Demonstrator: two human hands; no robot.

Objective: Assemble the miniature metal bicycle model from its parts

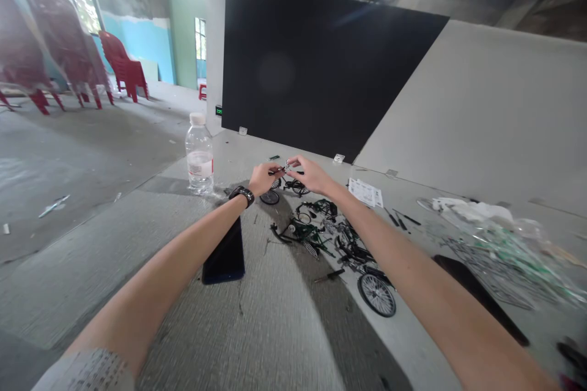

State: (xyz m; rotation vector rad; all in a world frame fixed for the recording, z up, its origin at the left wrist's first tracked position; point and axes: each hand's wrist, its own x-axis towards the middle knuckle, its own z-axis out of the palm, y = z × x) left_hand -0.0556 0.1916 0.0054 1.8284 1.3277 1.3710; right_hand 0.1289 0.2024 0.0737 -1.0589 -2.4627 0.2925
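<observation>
Grey tabletop [284, 342], miniature bicycle parts [305, 233] spread across it.
A tiny metal bicycle piece [287, 165] sits pinched between the closed fingers of the left hand [265, 179] and right hand [312, 173], just above a small wheeled frame section [293, 185]; a loose spoked wheel [376, 295] lies nearer, a water bottle [200, 162] off left.

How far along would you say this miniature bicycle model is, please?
Done: a black wheeled section looks assembled. In hand: the left hand and right hand pinch a small dark part above it. Left: green frame pieces, a loose spoked wheel and a plastic bag of parts lie apart.
</observation>
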